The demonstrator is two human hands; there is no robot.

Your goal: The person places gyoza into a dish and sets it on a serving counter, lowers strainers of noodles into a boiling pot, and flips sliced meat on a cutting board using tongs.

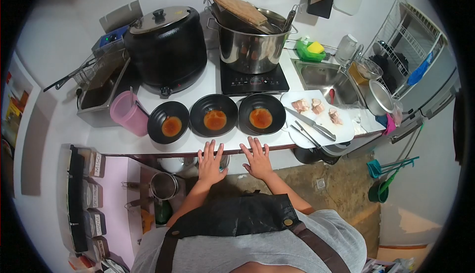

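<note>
My left hand [211, 163] and my right hand [257, 158] reach toward the counter's front edge, fingers spread, with nothing in them. Just beyond my fingertips stand three black bowls in a row: the left bowl [155, 125], the middle bowl [197, 113] and the right bowl [276, 114]. Each holds a pool of reddish-brown liquid [215, 120]. Right of them lies a white cutting board [316, 98] with several pieces of raw meat [317, 106]. A knife [313, 124] rests across the board, with tongs [308, 134] alongside.
A pink pitcher [129, 114] stands left of the bowls. Behind are a deep fryer [101, 99], a black soup warmer [166, 50] and a steel stockpot [250, 52] on an induction cooker [255, 81]. A sink [321, 77] and dish rack [405, 40] are at right.
</note>
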